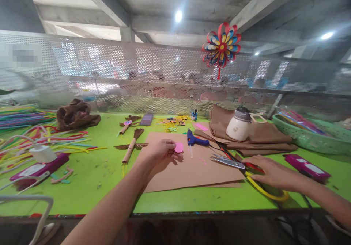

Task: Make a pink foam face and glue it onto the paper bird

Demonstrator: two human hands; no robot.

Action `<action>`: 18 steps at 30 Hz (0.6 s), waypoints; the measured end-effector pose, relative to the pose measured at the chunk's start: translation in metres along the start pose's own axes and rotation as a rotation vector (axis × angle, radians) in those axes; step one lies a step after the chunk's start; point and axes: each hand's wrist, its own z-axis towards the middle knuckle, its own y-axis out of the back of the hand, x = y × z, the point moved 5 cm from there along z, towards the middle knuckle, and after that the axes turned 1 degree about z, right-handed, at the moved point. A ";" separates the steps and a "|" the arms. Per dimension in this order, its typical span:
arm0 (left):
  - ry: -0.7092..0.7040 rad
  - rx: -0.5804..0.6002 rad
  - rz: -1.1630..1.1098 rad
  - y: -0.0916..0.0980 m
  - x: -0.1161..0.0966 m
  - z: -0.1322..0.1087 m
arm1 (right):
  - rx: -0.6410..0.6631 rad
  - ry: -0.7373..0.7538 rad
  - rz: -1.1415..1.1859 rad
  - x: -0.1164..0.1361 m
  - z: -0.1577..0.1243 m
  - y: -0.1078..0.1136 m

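Between the fingertips of my left hand (164, 150) is a small pink paper circle (179, 147), held over a large brown paper sheet (170, 177). My right hand (270, 170) is at the right edge of that sheet, its fingers on the handle of a pair of scissors (230, 162). The scissors' silver blades point left, slightly apart, and red and yellow show around the handle. Beyond the blades lies a blue glue gun (196, 139). Tiny pink scraps (203, 161) are scattered on the brown sheet. A brown paper figure with a twig-like top (129, 148) rests left of my left hand.
Colourful pipe-like strips (41, 139) and a purple power strip (41, 168) crowd the left. At right are a white jar with a dark lid (239, 124) on folded brown paper (219, 119), a green basket (315, 139) and another purple box (307, 167). A perforated screen (164, 66) stands behind.
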 end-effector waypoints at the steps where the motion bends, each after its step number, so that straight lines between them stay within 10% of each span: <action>1: -0.005 0.006 0.007 0.001 0.000 0.001 | 0.007 0.019 0.001 0.003 0.003 0.002; 12: -0.031 -0.032 0.129 -0.002 -0.007 -0.002 | -0.116 0.385 0.205 0.163 0.071 -0.016; 18: -0.031 -0.072 0.174 -0.001 -0.009 -0.003 | -0.214 0.407 0.371 0.188 0.089 -0.044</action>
